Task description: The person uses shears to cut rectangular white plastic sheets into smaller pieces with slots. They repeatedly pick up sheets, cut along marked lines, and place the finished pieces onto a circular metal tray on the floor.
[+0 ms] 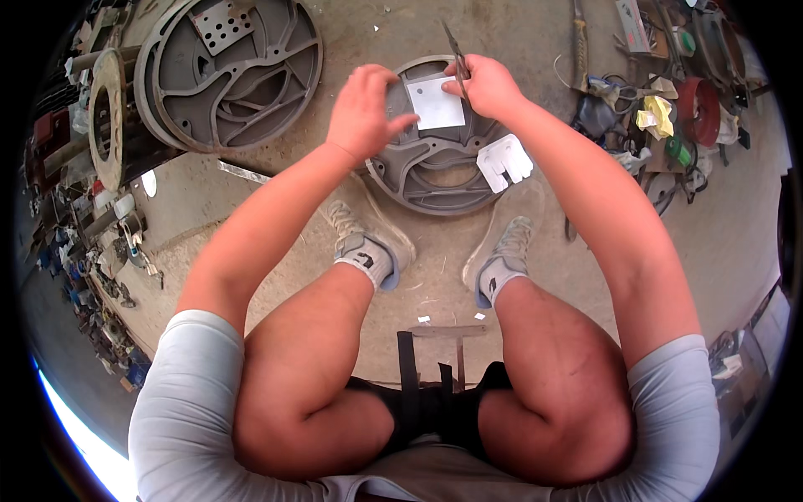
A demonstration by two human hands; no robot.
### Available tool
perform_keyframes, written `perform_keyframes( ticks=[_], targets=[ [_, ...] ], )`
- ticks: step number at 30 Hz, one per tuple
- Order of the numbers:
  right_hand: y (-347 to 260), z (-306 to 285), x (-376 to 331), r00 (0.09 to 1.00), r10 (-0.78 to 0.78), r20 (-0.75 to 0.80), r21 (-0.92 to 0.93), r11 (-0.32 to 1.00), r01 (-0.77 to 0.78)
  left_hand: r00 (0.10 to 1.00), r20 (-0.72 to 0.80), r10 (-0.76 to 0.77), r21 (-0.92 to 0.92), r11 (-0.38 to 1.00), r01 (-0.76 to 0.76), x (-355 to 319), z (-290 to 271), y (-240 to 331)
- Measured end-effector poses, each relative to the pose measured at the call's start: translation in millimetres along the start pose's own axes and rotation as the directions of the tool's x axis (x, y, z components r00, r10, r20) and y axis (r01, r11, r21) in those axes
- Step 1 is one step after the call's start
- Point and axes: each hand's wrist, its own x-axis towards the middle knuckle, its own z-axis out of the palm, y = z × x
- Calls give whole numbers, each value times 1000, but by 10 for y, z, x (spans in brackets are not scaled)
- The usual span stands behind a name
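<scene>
My right hand (489,88) is closed round a thin dark pointed tool (456,52), seen nearly edge-on, perhaps scissors. Its tip points away from me. Just under that hand lies a white square sheet (441,109) with a small dark spot or hole near its far left corner. My left hand (364,113) is beside the sheet's left edge, fingers apart, with nothing seen in it. The sheet rests on a round grey metal casting (435,201) with curved ribs, on the floor between my feet. A white piece with slots (504,163) lies at the casting's right edge.
Larger round castings (226,84) stand at the far left, bearing a perforated metal plate (223,27). A flat ring (106,120) is left of them. Along the right lie tools, a red ring (698,113) and crumpled yellow paper (655,117). Small white scraps (424,319) dot the floor.
</scene>
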Motion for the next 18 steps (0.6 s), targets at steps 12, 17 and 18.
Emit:
perform_keyframes(
  ticks=[12, 17, 18],
  targets=[
    [46, 6, 115, 992, 23, -121, -155, 987, -42, 977, 206, -47, 30, 999, 42, -57, 339, 185],
    [71, -251, 87, 984, 80, -159, -265, 957, -120, 983, 178, -35, 15, 999, 33, -83, 382, 138],
    [84, -253, 63, 985, 89, -147, -272, 954, -127, 984, 174, -32, 6, 999, 31, -85, 396, 134]
  ],
)
